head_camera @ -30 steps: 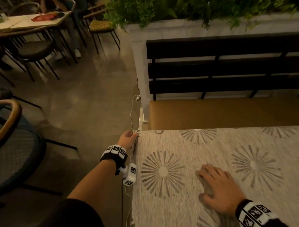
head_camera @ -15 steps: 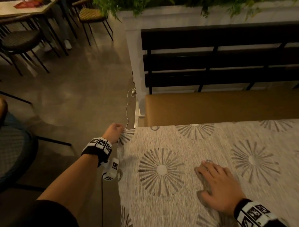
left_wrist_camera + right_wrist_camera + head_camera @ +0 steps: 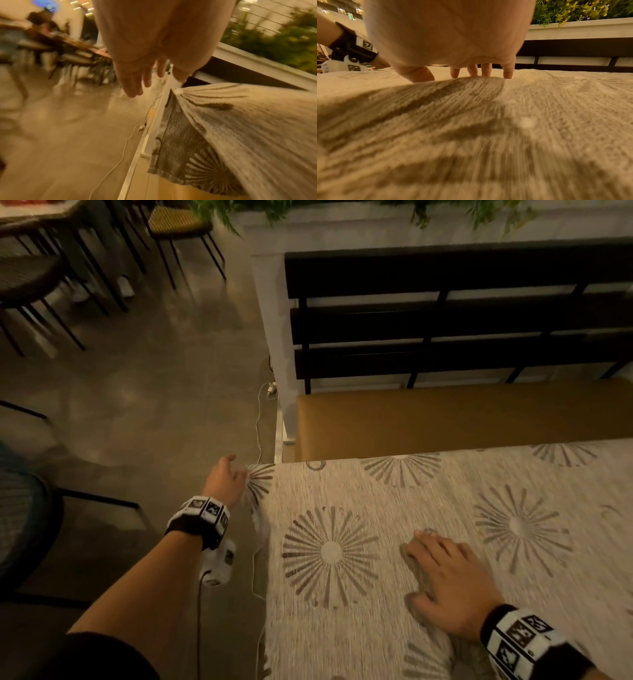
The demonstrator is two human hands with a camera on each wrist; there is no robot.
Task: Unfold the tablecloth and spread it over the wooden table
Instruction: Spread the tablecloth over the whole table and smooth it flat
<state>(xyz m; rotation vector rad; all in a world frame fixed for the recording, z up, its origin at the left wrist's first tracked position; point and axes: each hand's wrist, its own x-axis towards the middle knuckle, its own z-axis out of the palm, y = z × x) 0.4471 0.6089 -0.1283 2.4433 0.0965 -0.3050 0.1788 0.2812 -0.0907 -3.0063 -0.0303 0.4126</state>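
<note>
The beige tablecloth (image 3: 428, 542) with grey sunburst prints lies spread over the table, which it hides completely. Its far left corner (image 3: 178, 90) hangs free over the table's edge, showing the dark underside. My left hand (image 3: 227, 477) hovers just left of that corner with straight, spread fingers (image 3: 132, 89), holding nothing. My right hand (image 3: 445, 566) lies flat on the tablecloth (image 3: 471, 121) near the middle, palm down, fingertips (image 3: 486, 73) pressing the fabric.
A tan padded bench (image 3: 445, 419) with dark back slats (image 3: 445, 316) stands beyond the table. A white cable (image 3: 260, 426) trails on the floor by the planter wall (image 3: 270, 302). Chairs (image 3: 30, 285) and another table stand at far left; a dark chair (image 3: 24, 518) is near my left arm.
My left hand, which gripped the cloth's far left corner and pulled it outward, has let go and opened; the corner now hangs free. My right hand stays pressed on the cloth.
</note>
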